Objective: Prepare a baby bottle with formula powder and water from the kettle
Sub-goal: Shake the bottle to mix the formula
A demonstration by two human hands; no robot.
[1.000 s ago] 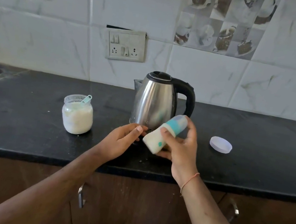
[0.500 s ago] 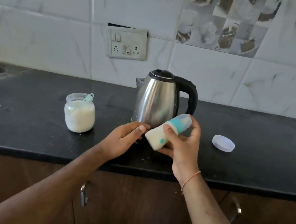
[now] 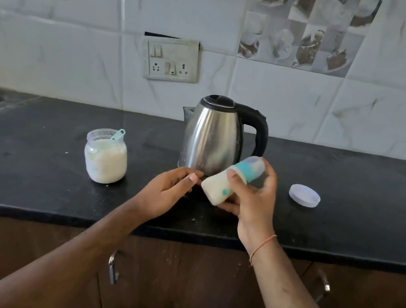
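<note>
Black counter (image 3: 34, 181): right hand (image 3: 250, 200) grips tilted baby bottle (image 3: 229, 184) before kettle (image 3: 212, 136); left hand (image 3: 167, 190) beside it, loosely curled, empty.

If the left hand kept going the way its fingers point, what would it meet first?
The left hand points right, toward the base of the tilted bottle gripped by the right hand. It would probably meet the bottle's base first; the gap looks small, though depth is uncertain, and the kettle stands just behind.
</note>
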